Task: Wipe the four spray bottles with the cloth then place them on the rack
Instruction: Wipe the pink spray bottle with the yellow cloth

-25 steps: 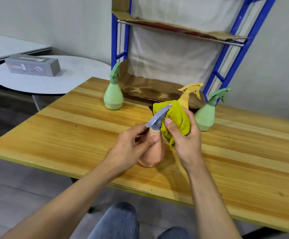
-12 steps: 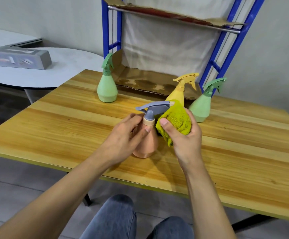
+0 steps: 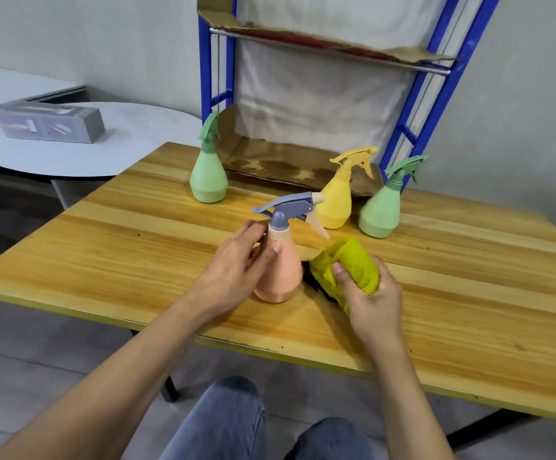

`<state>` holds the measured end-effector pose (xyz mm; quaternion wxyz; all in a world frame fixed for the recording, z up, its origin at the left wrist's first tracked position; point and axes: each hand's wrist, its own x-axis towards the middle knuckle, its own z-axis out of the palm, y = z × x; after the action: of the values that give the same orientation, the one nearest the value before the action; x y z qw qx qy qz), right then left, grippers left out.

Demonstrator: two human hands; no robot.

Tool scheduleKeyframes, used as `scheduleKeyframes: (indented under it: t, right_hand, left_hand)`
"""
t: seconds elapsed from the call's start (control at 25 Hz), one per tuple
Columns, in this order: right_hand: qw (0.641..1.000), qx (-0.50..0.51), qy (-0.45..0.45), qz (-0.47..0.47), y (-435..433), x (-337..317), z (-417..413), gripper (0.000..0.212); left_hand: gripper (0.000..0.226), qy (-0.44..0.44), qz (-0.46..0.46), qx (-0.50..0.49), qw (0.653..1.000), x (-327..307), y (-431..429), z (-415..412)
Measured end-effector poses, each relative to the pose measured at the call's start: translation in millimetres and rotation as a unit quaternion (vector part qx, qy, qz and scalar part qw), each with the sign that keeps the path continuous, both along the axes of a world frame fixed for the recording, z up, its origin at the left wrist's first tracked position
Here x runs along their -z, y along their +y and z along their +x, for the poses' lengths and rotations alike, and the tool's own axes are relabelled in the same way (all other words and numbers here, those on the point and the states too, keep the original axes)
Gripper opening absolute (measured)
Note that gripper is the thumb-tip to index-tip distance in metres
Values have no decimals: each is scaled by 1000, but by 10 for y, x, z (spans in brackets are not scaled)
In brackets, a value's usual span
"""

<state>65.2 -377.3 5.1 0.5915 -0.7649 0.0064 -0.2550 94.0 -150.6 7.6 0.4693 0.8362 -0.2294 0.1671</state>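
at the far left, off the counter, a grey box (image 3: 51,122) lies on a round white table (image 3: 130,157). on the wooden counter (image 3: 469,293) the left green spray bottle (image 3: 208,175) stands upright at about 11 o'clock from the peach spray bottle (image 3: 281,273), well apart from it, at the foot of the rack's left post.

the left hand (image 3: 236,270) holds the peach spray bottle from its 9 o'clock side, fingers (image 3: 258,232) curled round the neck and shoulder, thumb on the near face. the bottle stands upright on the counter near the front edge, its grey trigger head pointing toward 3 o'clock.

the yellow spray bottle (image 3: 336,200) stands at 1 o'clock from it, partly behind the grey head. at 3 o'clock, just beside the peach bottle's lower body, is the bunched yellow-green cloth (image 3: 349,263); whether it touches the bottle cannot be told. the right hand (image 3: 374,303) grips the cloth, thumb (image 3: 339,273) pressed on top and fingers wrapped round its far side.

the right green spray bottle (image 3: 381,207) stands at 2 o'clock, just beside the yellow one. behind the bottles, at 12 o'clock, the blue rack (image 3: 436,94) rises, its shelves lined with stained cardboard (image 3: 283,164).
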Motion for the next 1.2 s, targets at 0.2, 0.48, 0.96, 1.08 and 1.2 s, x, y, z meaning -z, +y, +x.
scheduleKeyframes:
  t: [0.2,0.48,0.96,1.08,1.2]
  right_hand:
    - [991,-57,-88,83,129,-526,72,34]
    - [992,-50,-21,-112,148,-496,5,37]
    - [665,-247,-41,-703,678,-1567,341,69]
    - [696,-259,-18,-670,802,-1482,431,54]
    - [697,-229,-77,-675,850,-1421,455,43]
  left_hand:
    - [17,-28,29,2,999,-16,-72,-2]
    - [27,-17,25,-2,1000,-24,-81,-33]
    - [50,78,-58,-24,995,307,-88,-152]
    - [59,75,-58,-30,995,307,-107,-155]
    - [69,76,-47,-32,995,319,-107,-151]
